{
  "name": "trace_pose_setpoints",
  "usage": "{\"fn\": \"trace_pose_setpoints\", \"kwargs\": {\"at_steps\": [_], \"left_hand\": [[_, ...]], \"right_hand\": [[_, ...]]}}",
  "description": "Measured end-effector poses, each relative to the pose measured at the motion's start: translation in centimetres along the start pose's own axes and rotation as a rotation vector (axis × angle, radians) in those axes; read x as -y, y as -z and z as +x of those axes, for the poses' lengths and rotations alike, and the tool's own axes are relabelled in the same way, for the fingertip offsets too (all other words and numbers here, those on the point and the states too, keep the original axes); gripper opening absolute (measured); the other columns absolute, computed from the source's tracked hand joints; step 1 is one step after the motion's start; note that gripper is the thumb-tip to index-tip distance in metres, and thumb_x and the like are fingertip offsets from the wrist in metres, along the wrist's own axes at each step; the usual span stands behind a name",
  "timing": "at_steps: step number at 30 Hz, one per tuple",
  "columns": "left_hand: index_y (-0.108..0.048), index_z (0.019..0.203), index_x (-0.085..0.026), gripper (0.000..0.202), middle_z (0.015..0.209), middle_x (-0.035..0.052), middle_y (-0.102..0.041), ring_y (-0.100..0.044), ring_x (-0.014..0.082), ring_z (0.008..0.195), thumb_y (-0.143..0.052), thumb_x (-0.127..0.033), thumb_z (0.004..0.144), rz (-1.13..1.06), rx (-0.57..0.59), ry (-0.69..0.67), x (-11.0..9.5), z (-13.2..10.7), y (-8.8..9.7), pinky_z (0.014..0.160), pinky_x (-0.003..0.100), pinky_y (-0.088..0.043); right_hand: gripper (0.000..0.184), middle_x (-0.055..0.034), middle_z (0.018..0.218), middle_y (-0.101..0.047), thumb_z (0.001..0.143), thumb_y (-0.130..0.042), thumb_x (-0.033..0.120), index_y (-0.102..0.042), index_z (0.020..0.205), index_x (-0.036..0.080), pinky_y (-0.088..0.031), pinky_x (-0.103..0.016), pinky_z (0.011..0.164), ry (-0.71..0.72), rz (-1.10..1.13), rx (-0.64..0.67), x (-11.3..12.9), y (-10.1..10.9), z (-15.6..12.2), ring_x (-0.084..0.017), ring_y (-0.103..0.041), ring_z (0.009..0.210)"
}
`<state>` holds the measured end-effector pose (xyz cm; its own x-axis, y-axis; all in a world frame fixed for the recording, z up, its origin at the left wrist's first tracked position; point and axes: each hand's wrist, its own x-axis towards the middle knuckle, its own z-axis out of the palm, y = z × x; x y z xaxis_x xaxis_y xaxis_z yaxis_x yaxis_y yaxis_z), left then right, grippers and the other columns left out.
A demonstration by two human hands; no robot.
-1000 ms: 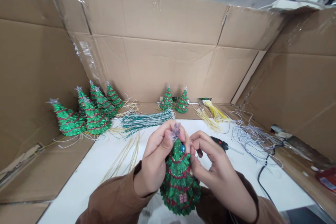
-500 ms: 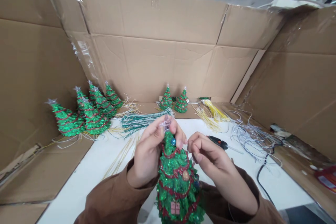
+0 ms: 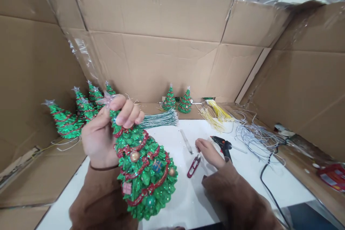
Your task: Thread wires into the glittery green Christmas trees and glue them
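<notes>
My left hand (image 3: 104,133) is closed around the upper part of a green Christmas tree ornament (image 3: 148,165), just under its clear star (image 3: 107,99). The tree tilts, its wide base swung down and right; red garland, baubles and small gift boxes cover it. Low over the white table, my right hand (image 3: 211,152) has its fingers curled together. Whatever they may hold is too small or hidden to make out. Right beside those fingers lie dark red thread snips (image 3: 193,167) and a thin pale pen-like stick (image 3: 185,142). A black glue gun (image 3: 224,146) rests just beyond the hand.
Several finished-looking trees (image 3: 66,122) stand at the left, and two small trees (image 3: 185,100) at the back. Bundles of green wires (image 3: 160,119) and yellow wires (image 3: 219,111) lie on the table. Clear wires (image 3: 253,140) and a black cable (image 3: 265,172) tangle at right. Cardboard walls (image 3: 159,64) surround it.
My left hand has carried the tree up and left, tilting it. My right hand has left the treetop and dropped to the table, where the snips and pale stick now show.
</notes>
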<state>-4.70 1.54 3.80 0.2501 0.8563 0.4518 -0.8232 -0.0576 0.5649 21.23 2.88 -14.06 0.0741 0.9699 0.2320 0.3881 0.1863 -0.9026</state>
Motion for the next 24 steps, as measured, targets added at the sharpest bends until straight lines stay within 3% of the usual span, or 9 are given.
{"fn": "trace_pose_setpoints", "kwargs": {"at_steps": [5, 8, 11, 15, 17, 20, 24], "left_hand": [[-0.041, 0.065, -0.017, 0.016, 0.048, -0.005, -0.036, -0.04, 0.0073, 0.043, -0.047, -0.008, 0.077, -0.029, 0.04, 0.024, 1.3, 0.5, 0.2, 0.05, 0.021, -0.042], [-0.04, 0.064, -0.017, 0.017, 0.048, -0.0055, -0.034, -0.04, 0.0074, 0.043, -0.048, -0.01, 0.078, -0.049, 0.041, 0.069, 2.1, 0.7, 0.2, 0.049, 0.02, -0.042], [-0.042, 0.065, -0.016, 0.016, 0.048, -0.0051, -0.034, -0.04, 0.0075, 0.043, -0.046, -0.011, 0.079, -0.08, 0.053, 0.103, 2.3, 0.7, 0.2, 0.05, 0.021, -0.042], [-0.046, 0.065, -0.015, 0.016, 0.049, -0.0045, -0.036, -0.04, 0.0073, 0.044, -0.044, -0.01, 0.08, -0.118, 0.066, 0.133, 2.5, 0.5, 0.2, 0.051, 0.021, -0.043], [-0.046, 0.065, -0.014, 0.016, 0.049, -0.0045, -0.036, -0.041, 0.0072, 0.044, -0.046, -0.01, 0.08, -0.132, 0.067, 0.154, 2.7, 0.4, 0.1, 0.051, 0.021, -0.042], [-0.047, 0.065, -0.014, 0.015, 0.048, -0.0045, -0.037, -0.043, 0.0072, 0.044, -0.049, -0.01, 0.079, -0.134, 0.064, 0.187, 3.1, 0.3, -0.3, 0.051, 0.02, -0.042], [-0.048, 0.066, -0.014, 0.015, 0.049, -0.0038, -0.04, -0.045, 0.0079, 0.046, -0.052, -0.014, 0.08, -0.116, 0.064, 0.195, 3.7, -0.1, -0.7, 0.052, 0.021, -0.042]], "right_hand": [[0.02, 0.0058, 0.057, -0.04, 0.075, -0.064, 0.015, -0.052, 0.06, 0.019, -0.025, -0.024, 0.048, 0.068, -0.064, -0.015, -0.7, -2.3, 0.8, -0.008, -0.038, 0.049], [0.026, 0.0078, 0.05, -0.034, 0.076, -0.063, 0.01, -0.05, 0.055, 0.018, -0.023, -0.024, 0.046, 0.107, -0.062, 0.025, -0.6, -2.5, 1.5, -0.006, -0.035, 0.044], [0.036, 0.0082, 0.044, -0.03, 0.081, -0.057, 0.016, -0.043, 0.048, 0.019, -0.024, -0.022, 0.043, 0.135, -0.03, 0.091, 0.7, -2.5, 2.3, -0.005, -0.034, 0.04], [0.025, 0.007, 0.051, -0.044, 0.088, -0.05, 0.032, -0.051, 0.067, 0.017, -0.032, -0.02, 0.039, 0.171, 0.075, 0.195, 5.7, -1.2, 2.6, -0.007, -0.041, 0.04], [0.019, 0.0034, 0.067, -0.054, 0.088, -0.052, 0.035, -0.054, 0.083, 0.017, -0.042, -0.021, 0.048, 0.226, 0.158, 0.224, 9.4, -0.3, 1.7, -0.008, -0.051, 0.053], [0.011, -0.0001, 0.079, -0.061, 0.088, -0.058, 0.031, -0.056, 0.091, 0.021, -0.048, -0.024, 0.06, 0.405, 0.509, 0.252, 14.3, 0.4, -0.4, -0.011, -0.058, 0.07], [0.003, -0.0008, 0.082, -0.064, 0.089, -0.057, 0.025, -0.058, 0.092, 0.023, -0.05, -0.034, 0.076, 0.568, 0.649, 0.262, 16.7, -0.8, -2.6, -0.015, -0.062, 0.081]]}}
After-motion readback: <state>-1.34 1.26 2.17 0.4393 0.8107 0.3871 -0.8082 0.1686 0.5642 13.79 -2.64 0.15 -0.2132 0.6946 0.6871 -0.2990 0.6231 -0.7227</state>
